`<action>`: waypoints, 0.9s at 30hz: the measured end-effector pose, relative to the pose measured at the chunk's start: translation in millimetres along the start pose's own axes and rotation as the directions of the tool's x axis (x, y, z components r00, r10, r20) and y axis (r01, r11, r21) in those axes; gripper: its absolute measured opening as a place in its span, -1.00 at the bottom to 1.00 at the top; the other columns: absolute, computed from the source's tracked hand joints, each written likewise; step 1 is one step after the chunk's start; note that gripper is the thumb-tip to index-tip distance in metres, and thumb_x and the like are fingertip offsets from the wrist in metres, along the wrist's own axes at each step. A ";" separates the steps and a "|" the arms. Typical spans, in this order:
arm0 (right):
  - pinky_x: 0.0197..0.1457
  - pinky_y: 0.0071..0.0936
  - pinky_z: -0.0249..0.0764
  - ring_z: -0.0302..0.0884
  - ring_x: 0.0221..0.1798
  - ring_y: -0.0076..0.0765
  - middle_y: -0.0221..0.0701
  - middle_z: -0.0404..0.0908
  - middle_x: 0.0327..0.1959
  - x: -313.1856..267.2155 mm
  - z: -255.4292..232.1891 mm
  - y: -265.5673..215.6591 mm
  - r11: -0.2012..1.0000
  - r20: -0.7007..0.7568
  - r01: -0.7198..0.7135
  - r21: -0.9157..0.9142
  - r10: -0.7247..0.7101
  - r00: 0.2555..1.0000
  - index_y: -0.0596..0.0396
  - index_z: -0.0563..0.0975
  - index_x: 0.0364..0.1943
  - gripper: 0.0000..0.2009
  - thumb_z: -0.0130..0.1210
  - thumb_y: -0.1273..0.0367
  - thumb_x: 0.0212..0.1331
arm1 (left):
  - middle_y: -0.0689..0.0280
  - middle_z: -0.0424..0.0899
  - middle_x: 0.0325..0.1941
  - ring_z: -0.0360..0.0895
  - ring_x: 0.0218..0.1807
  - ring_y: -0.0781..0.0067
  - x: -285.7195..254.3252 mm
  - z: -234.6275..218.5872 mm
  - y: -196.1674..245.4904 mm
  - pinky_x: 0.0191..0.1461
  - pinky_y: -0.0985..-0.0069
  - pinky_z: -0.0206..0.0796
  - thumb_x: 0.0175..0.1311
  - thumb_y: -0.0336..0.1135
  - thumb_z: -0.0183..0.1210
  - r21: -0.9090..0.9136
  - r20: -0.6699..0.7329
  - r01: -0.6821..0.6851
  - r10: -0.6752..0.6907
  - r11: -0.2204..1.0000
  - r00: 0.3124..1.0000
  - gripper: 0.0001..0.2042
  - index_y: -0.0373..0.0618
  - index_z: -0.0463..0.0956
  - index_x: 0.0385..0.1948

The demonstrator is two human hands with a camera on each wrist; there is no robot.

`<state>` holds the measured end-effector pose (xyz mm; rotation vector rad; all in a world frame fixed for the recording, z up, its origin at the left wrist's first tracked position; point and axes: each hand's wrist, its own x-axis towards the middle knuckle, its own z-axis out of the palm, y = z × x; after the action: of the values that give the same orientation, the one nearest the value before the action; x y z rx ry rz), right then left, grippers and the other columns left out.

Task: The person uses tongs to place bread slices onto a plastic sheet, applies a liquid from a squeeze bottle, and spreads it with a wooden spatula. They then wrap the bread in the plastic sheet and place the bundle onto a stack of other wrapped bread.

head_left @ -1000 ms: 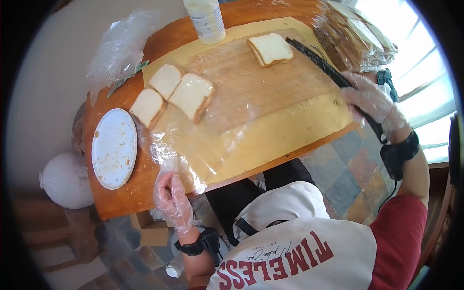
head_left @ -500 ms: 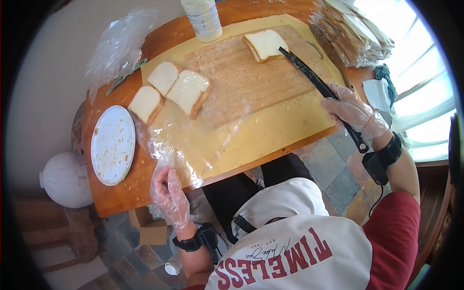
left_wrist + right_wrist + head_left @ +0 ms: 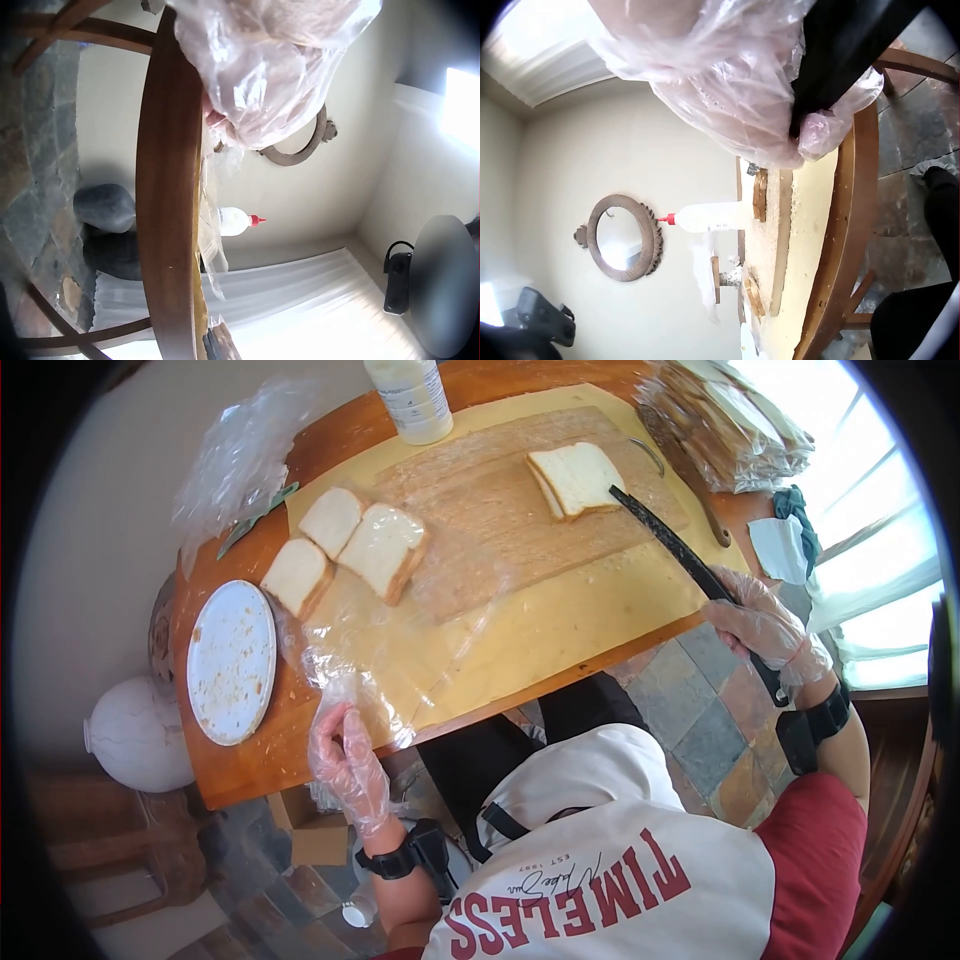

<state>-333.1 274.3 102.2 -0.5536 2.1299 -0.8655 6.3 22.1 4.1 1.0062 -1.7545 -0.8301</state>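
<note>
My gloved left hand [image 3: 350,770] is at the table's near edge, pinching the end of a clear plastic bag [image 3: 400,670]. The film spreads toward three groups of white bread slices; the largest slice [image 3: 383,550] shines as if under it. In my gloved right hand [image 3: 760,620] I grip a long black knife [image 3: 665,535] by its handle, past the board's right side. Its speckled blade points up-left, with the tip right at the edge of a two-slice sandwich [image 3: 575,480] on the wooden cutting board [image 3: 470,560]. In the right wrist view, the glove hides most of the grip.
A white plate [image 3: 232,660] with crumbs lies at the left. At the back stand a white bottle [image 3: 410,400] and loose clear plastic [image 3: 235,470]. A stack of wrapped flat packs [image 3: 725,425] fills the far right corner, near a dark green cloth [image 3: 795,520].
My right hand swung the knife left onto the sandwich, then back right. The sandwich now sits slightly farther right and nearer on the board. My left hand stays on the bag.
</note>
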 end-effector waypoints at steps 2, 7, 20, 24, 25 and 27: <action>-0.64 -0.70 0.23 0.26 -0.68 -0.72 -0.59 0.32 -0.64 -8.4 -1.7 3.0 1.000 -0.005 -0.006 -0.008 0.006 1.000 0.13 0.46 -0.11 -0.77 0.02 0.34 0.19 | 0.26 0.57 -0.17 0.46 -0.14 0.49 -0.6 1.2 -0.1 0.02 0.55 0.31 0.26 -0.48 0.12 -0.020 -0.004 0.005 -0.005 1.000 1.000 -0.88 -0.32 0.53 -0.23; -0.61 -0.69 0.26 0.28 -0.67 -0.71 -0.59 0.33 -0.63 -14.7 -0.6 11.8 0.995 -0.068 0.049 0.087 -0.043 0.997 0.13 0.45 -0.07 -0.75 0.01 0.34 0.21 | 0.26 0.57 -0.19 0.45 -0.17 0.53 0.7 0.4 -1.7 -0.02 0.57 0.31 0.27 -0.48 0.13 -0.023 0.007 -0.008 0.008 1.000 1.000 -0.88 -0.33 0.53 -0.23; -0.59 -0.71 0.27 0.27 -0.64 -0.74 -0.61 0.31 -0.61 -9.1 4.9 8.5 0.999 -0.003 0.037 -0.015 -0.037 0.999 0.09 0.40 -0.07 -0.78 -0.01 0.33 0.25 | 0.28 0.57 -0.16 0.44 -0.17 0.55 0.1 1.8 1.6 0.00 0.59 0.31 0.26 -0.49 0.13 -0.034 0.001 0.026 -0.026 0.999 1.000 -0.87 -0.33 0.53 -0.21; -0.59 -0.70 0.27 0.26 -0.64 -0.74 -0.61 0.30 -0.62 -11.3 7.3 9.9 0.998 -0.027 0.066 0.006 -0.066 0.997 0.09 0.40 -0.05 -0.77 -0.01 0.34 0.25 | 0.29 0.57 -0.16 0.44 -0.17 0.56 -0.4 1.0 -0.7 0.00 0.59 0.31 0.26 -0.49 0.13 -0.038 -0.001 0.042 -0.042 0.998 0.999 -0.86 -0.32 0.53 -0.20; -0.59 -0.70 0.27 0.26 -0.64 -0.74 -0.62 0.30 -0.62 -11.2 6.7 11.1 0.996 -0.044 0.086 0.003 -0.086 0.995 0.09 0.40 -0.04 -0.76 -0.01 0.34 0.25 | 0.29 0.57 -0.16 0.44 -0.17 0.56 -0.4 0.8 -1.7 0.00 0.59 0.31 0.26 -0.49 0.13 -0.038 -0.002 0.042 -0.042 0.998 0.999 -0.86 -0.32 0.53 -0.20; -0.59 -0.70 0.27 0.26 -0.64 -0.74 -0.62 0.30 -0.62 -12.5 8.1 8.5 0.999 -0.024 0.048 -0.012 -0.048 0.999 0.09 0.40 -0.01 -0.73 0.00 0.34 0.24 | 0.29 0.57 -0.16 0.44 -0.17 0.56 -0.3 0.9 0.5 0.00 0.59 0.31 0.26 -0.48 0.13 -0.035 0.002 0.037 -0.037 0.999 0.999 -0.86 -0.32 0.53 -0.20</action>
<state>-319.9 284.6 98.1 -0.6048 2.1527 -0.8915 5.3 22.7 4.1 1.0176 -1.7215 -0.8823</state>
